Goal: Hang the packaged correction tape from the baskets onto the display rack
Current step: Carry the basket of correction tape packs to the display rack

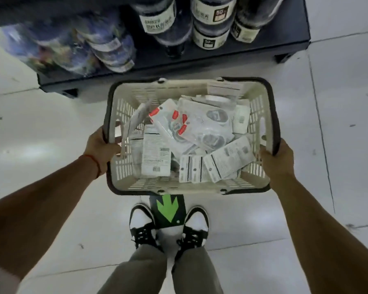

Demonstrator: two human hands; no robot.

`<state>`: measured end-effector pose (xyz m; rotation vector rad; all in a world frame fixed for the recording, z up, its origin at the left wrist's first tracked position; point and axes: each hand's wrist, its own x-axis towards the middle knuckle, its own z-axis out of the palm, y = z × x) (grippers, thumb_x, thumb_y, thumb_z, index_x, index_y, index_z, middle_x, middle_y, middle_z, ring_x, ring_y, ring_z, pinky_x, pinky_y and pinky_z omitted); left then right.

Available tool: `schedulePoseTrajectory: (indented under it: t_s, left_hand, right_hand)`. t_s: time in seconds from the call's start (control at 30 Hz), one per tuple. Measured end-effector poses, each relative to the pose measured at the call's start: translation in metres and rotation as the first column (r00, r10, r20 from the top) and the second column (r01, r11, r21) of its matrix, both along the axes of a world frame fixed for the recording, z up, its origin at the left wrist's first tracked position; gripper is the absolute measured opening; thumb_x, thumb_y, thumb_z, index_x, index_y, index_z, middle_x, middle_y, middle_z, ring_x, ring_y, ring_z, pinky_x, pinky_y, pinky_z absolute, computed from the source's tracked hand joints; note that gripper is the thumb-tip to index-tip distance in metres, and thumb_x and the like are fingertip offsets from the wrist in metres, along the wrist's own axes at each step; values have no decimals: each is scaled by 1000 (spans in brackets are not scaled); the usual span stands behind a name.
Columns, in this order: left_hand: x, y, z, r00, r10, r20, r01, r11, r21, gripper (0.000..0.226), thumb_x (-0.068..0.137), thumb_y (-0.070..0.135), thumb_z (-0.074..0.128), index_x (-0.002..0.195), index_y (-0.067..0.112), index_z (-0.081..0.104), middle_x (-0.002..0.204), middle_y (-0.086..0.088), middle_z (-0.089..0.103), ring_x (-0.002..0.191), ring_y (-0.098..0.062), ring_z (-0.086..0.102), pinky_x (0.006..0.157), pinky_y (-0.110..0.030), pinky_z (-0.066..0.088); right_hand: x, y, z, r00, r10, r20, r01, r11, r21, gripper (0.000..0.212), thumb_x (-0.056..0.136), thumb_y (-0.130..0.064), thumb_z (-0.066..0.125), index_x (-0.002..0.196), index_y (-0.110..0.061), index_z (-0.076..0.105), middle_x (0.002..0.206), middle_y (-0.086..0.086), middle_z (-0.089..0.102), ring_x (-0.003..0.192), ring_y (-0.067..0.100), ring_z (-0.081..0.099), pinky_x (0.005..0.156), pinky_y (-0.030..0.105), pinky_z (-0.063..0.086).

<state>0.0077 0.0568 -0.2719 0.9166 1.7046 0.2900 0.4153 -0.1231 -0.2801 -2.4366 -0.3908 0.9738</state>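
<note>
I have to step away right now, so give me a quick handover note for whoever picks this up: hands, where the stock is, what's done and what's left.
Left hand: grips the left rim of the basket.
Right hand: grips the right rim.
The basket is held over the floor, in front of a low dark shelf of jars.
Correction tape packages: all in a loose pile inside the basket, some face up, some showing barcode backs.
Done: nothing hung that this view shows; no display rack is in sight.
Left: carry the basket to the rack, then hang each package.
</note>
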Motion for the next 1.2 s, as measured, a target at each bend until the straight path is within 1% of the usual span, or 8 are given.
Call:
schedulePoseTrajectory:
  t_s: [0.17,0.27,0.5,0.63,0.77,0.93,1.03,1.2]
  left_hand:
    - [-60,-17,118,998,12,-63,-14,999,-38,82,78,-30,54,137,26,66,115,-9,76,105,-25,73,84,-45,62]
    - [-127,-30,211,991,28,-134,-34,998,-45,73,80,-22,62,132,28,67,107,-5,78,96,-24,75,77,-37,62]
    - [-328,-63,390,931,292,-220,-297,955,11,47,82,-12,76,97,31,68,87,-7,75,72,-27,70,57,-35,61]
    - [-449,-59,458,877,453,-160,-449,891,62,38,84,-10,73,100,25,71,94,-16,74,78,-33,69,72,-41,61]
    - [-559,-25,505,866,493,-84,-486,869,92,39,87,-10,68,111,21,71,90,-11,73,81,-32,69,76,-45,63]
    - [-661,65,540,892,449,-45,-438,886,155,40,83,-10,71,106,23,71,76,4,78,57,-11,73,47,-26,57]
    - [-699,133,543,894,448,-13,-441,884,154,39,86,-10,69,117,15,69,100,-15,76,74,-28,73,67,-41,62]
    - [-719,267,545,913,409,-6,-399,894,202,44,87,-10,66,119,20,70,98,-6,76,80,-25,72,72,-38,61]
  right_hand:
    - [-62,-18,113,998,13,-65,-15,1000,-21,31,99,-14,64,128,-26,65,106,1,71,92,28,71,87,52,63]
    - [-115,-14,201,989,104,-105,-105,994,-7,27,101,-18,64,127,-22,61,115,7,70,103,34,69,92,58,59]
    - [-280,51,368,896,416,-153,-407,909,87,31,103,-14,62,134,-14,58,119,5,66,109,30,64,90,40,53]
    - [-405,112,429,852,500,-154,-486,865,125,32,105,-17,61,136,-14,58,121,10,68,109,32,66,95,43,55]
    - [-520,173,474,841,532,-100,-524,846,94,31,104,-19,61,134,-14,59,122,9,67,117,36,64,103,52,53]
    - [-618,248,509,875,481,-57,-472,873,121,35,101,-18,61,136,-22,61,126,4,70,118,31,65,106,50,52]
    - [-651,309,514,877,480,-2,-474,868,150,41,100,-13,60,141,-17,60,133,9,69,121,32,64,106,51,53]
    - [-671,442,499,899,438,-9,-430,887,169,42,100,-22,60,141,-18,57,132,12,68,120,36,64,104,55,54]
